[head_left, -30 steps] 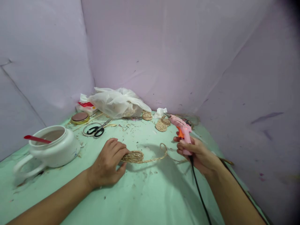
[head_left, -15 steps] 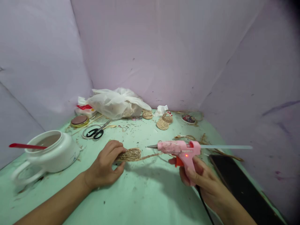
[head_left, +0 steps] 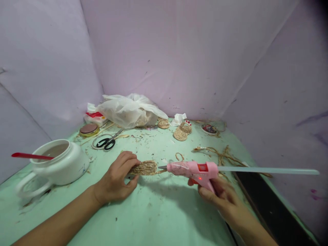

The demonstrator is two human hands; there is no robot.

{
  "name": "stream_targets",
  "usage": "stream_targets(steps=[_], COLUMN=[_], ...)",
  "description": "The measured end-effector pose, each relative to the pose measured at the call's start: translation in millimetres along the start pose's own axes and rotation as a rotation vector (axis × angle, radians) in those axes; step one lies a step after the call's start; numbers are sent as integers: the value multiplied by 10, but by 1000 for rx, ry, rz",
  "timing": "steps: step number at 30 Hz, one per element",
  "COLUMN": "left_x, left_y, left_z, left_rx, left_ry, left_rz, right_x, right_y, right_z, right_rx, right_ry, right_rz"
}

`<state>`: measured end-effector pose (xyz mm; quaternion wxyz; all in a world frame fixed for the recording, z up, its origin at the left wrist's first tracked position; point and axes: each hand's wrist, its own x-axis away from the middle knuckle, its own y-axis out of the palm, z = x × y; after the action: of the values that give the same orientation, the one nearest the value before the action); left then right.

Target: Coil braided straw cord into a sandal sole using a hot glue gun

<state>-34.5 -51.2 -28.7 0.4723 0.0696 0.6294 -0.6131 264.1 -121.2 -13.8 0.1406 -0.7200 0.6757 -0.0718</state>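
My left hand (head_left: 118, 179) is closed on a flat oval coil of jute rope (head_left: 144, 167) that rests on the green table (head_left: 159, 218). My right hand (head_left: 219, 196) grips a pink hot glue gun (head_left: 194, 171) by its handle. The gun lies level, its metal nozzle pointing left and touching the right end of the coil. A long clear glue stick (head_left: 269, 170) juts out of the back of the gun to the right. A loose tail of the rope (head_left: 179, 156) curls behind the nozzle.
A white pot (head_left: 60, 163) with a red-handled tool stands at left. Black scissors (head_left: 106, 142), a round tin lid (head_left: 88, 129), a plastic bag (head_left: 130, 111), small woven jute pieces (head_left: 181, 132) and loose jute strands (head_left: 220, 155) lie further back. A dark flat slab (head_left: 266, 201) lies at right.
My right hand swung the glue gun from upright at the far right to level, then brought its nozzle leftwards onto the rope coil. My left hand stayed on the coil.
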Motion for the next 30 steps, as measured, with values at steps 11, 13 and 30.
stream_targets(steps=[11, 13, 30], left_x=[-1, 0, 12], left_y=[14, 12, 39], left_z=[1, 8, -18], left_rx=[24, 24, 28], left_ry=[4, 3, 2], left_rz=[10, 6, 21], right_x=[17, 12, 7], right_y=[34, 32, 58], right_z=[65, 82, 73], right_rx=[32, 35, 80], right_ry=[-4, -5, -2], right_rz=[43, 49, 66])
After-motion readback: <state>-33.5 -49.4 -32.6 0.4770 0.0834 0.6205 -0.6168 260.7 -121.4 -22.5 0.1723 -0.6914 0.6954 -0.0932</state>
